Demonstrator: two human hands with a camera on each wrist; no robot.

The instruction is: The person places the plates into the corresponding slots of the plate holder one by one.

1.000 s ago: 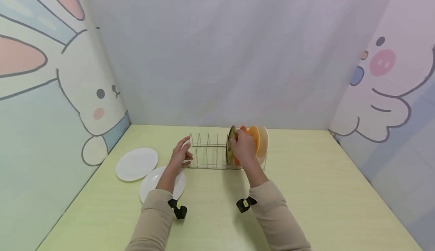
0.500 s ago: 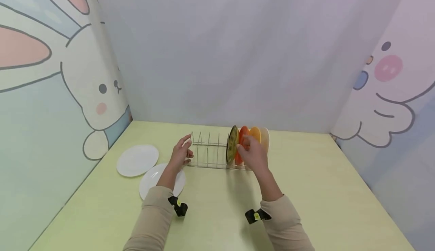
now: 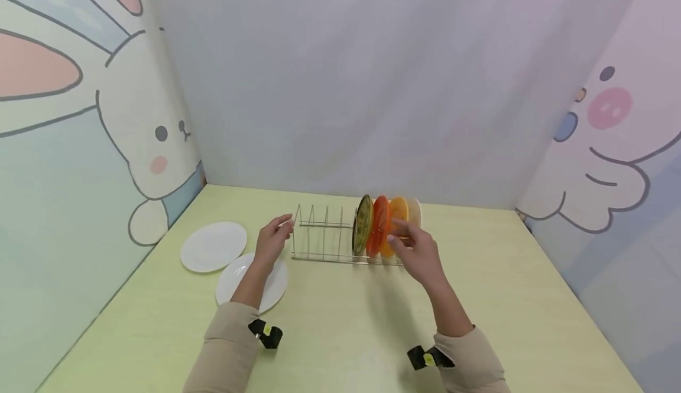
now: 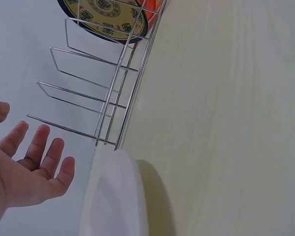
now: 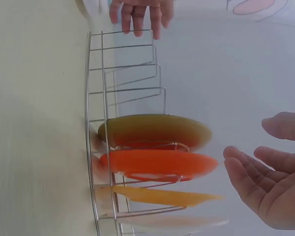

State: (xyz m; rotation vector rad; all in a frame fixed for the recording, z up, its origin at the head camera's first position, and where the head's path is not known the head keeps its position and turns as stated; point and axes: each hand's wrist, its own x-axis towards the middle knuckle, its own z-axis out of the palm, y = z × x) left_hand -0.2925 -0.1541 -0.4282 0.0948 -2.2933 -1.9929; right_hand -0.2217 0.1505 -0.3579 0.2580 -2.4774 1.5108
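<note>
A wire dish rack (image 3: 324, 258) stands near the back of the table. Its right half holds a patterned plate (image 3: 363, 226), an orange-red plate (image 3: 379, 226), a yellow-orange plate (image 3: 399, 207) and a pale plate (image 3: 415, 211), all on edge. My left hand (image 3: 272, 240) hovers beside the rack's left end, fingers relaxed and holding nothing. In the left wrist view its fingertips are just off the end wire. My right hand (image 3: 420, 254) is in front of the coloured plates, thumb and fingers apart with nothing between them. The right wrist view shows a gap between those fingertips and the plates.
Two white plates lie flat on the left of the table: one farther back (image 3: 214, 247), the other (image 3: 273, 283) partly under my left forearm. A grey curtain (image 3: 340, 85) hangs behind the table (image 3: 340, 334), and printed cartoon panels flank it.
My right hand has come off the patterned plate and drawn back to the right, toward me. The left hand has moved slightly left, away from the rack's end.
</note>
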